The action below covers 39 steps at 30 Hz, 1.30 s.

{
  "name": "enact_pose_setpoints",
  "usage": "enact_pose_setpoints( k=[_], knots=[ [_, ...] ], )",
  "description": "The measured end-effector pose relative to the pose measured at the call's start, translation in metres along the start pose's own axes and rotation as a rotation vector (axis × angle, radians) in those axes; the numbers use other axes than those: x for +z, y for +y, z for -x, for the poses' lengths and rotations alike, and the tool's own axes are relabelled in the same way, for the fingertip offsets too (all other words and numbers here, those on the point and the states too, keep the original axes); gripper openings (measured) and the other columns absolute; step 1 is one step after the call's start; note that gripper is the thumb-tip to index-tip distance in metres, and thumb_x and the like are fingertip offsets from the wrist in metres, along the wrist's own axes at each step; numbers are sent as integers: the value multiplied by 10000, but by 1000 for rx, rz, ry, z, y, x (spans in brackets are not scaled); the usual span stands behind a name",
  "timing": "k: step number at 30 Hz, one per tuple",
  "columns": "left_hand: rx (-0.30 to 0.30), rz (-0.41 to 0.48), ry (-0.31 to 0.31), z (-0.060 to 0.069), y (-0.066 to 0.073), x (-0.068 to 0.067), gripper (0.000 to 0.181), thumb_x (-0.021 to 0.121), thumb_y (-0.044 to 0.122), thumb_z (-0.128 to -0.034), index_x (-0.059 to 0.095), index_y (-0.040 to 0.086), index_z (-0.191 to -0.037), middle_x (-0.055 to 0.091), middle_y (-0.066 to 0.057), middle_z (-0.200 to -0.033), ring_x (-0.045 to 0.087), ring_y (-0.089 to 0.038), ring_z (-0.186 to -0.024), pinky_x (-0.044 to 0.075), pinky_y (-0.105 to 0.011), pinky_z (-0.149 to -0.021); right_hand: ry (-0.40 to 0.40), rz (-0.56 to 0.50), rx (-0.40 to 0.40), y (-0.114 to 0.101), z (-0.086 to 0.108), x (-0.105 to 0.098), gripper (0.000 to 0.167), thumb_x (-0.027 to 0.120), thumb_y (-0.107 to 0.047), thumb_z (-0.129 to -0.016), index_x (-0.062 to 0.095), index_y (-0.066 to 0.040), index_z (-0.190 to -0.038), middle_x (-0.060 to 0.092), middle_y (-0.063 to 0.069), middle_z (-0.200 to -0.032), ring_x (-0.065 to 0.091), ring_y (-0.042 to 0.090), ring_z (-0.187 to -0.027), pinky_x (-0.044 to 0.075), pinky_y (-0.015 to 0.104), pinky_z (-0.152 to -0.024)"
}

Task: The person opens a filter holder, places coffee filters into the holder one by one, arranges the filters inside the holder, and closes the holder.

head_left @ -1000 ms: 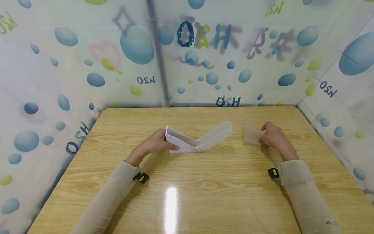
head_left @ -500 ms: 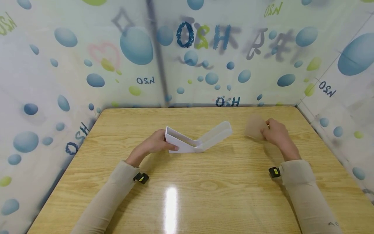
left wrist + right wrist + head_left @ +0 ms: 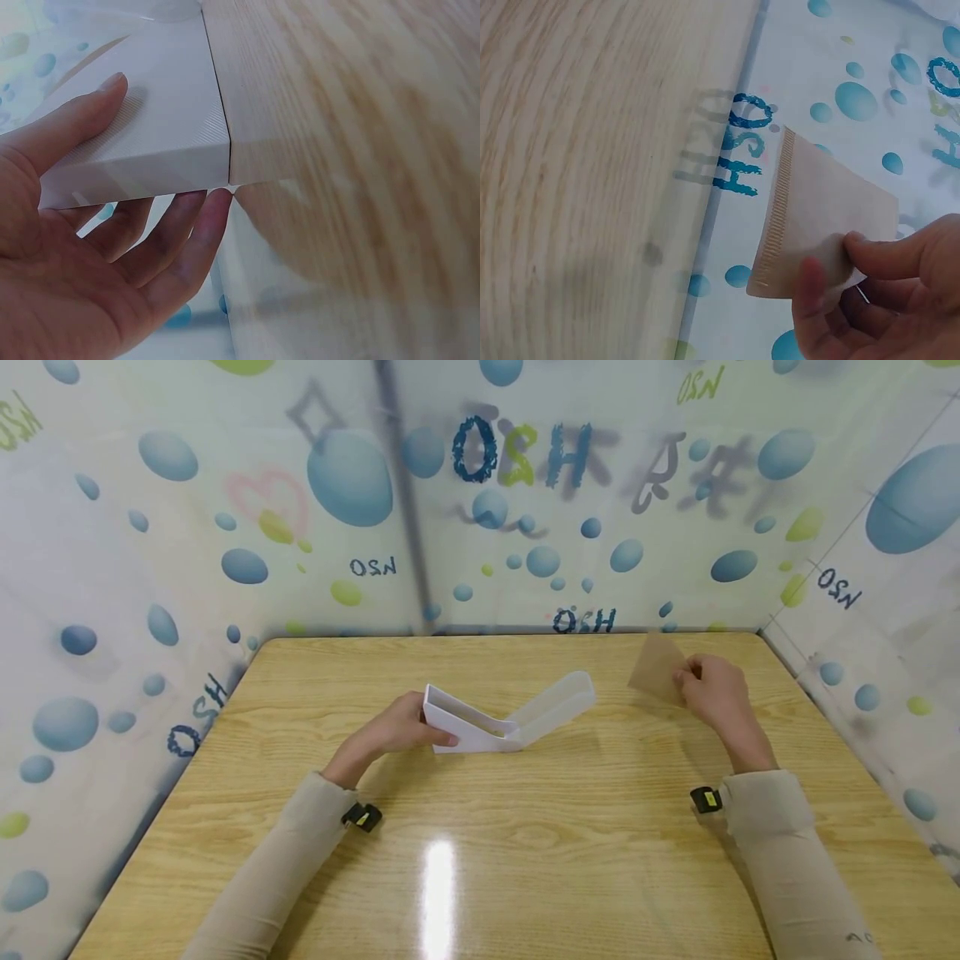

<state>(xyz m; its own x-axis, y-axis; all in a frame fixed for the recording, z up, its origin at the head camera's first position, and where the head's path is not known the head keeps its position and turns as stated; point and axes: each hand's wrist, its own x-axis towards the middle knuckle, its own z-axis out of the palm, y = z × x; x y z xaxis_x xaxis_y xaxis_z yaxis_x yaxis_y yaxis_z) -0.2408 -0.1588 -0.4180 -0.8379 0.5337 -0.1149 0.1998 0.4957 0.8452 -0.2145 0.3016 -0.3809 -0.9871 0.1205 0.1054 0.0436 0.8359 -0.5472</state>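
Observation:
A white case [image 3: 468, 727] with a hinged translucent lid [image 3: 558, 706] swung open stands tilted on the table. My left hand [image 3: 397, 724] grips its left end, thumb on the near face and fingers behind. In the left wrist view, the thumb lies on the white case [image 3: 161, 112] and the fingers are at its end edge. To the right, my right hand [image 3: 716, 693] pinches a brown paper coffee filter [image 3: 656, 668] by its edge, raised above the table. A crimped seam shows along the coffee filter [image 3: 821, 202] in the right wrist view. Whatever lies inside the case is mostly hidden.
The wooden table [image 3: 525, 860] reaches back to a patterned wall sheet [image 3: 487, 502], with more of it at both sides. A bright light reflection falls on the table's near part.
My right hand has lifted the coffee filter off the table, tilting it upright and moving slightly away and right. My left hand and the case have stayed put.

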Motion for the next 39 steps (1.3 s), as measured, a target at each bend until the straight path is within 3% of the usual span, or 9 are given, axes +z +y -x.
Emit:
enact_pose_setpoints(
  k=[7, 15, 26, 32, 39],
  knots=[
    [-1, 5, 2, 1, -1, 0, 442, 841, 100, -848, 683, -11, -1247, 743, -201, -1167, 704, -223, -989, 527, -306, -757, 86, -39, -4, -6, 4, -3, 282, 519, -208, -1071, 659, 33, -1025, 655, 210, -930, 563, 324, -831, 435, 323, -614],
    [1, -6, 10, 1, -1, 0, 435, 845, 94, -841, 694, 13, -1241, 750, -178, -1159, 706, -215, -983, 535, -306, -769, 190, -62, -27, -14, 7, -7, 321, 542, -224, -1069, 688, 61, -1097, 688, 259, -1007, 595, 344, -879, 438, 290, -650],
    [12, 1, 3, 1, -2, 0, 440, 841, 101, -848, 690, -9, -1246, 742, -201, -1172, 702, -221, -988, 536, -300, -782, 202, -74, -20, -17, 8, -11, 330, 542, -237, -1073, 696, 49, -1130, 701, 247, -1018, 604, 300, -853, 440, 251, -652],
    [7, -4, 10, 0, -2, 0, 438, 843, 100, -844, 691, 1, -1242, 745, -191, -1162, 700, -212, -975, 534, -295, -764, 251, -90, -75, -23, 10, -15, 325, 561, -233, -1065, 710, 48, -1132, 711, 246, -1013, 604, 285, -841, 418, 244, -673],
    [10, -14, 12, 0, 0, 0, 437, 843, 100, -846, 690, 4, -1244, 743, -189, -1173, 702, -225, -994, 535, -304, -784, 272, -121, -136, -32, 13, -18, 303, 577, -204, -1059, 705, 60, -1137, 711, 271, -1029, 639, 366, -958, 402, 164, -698]
  ],
)
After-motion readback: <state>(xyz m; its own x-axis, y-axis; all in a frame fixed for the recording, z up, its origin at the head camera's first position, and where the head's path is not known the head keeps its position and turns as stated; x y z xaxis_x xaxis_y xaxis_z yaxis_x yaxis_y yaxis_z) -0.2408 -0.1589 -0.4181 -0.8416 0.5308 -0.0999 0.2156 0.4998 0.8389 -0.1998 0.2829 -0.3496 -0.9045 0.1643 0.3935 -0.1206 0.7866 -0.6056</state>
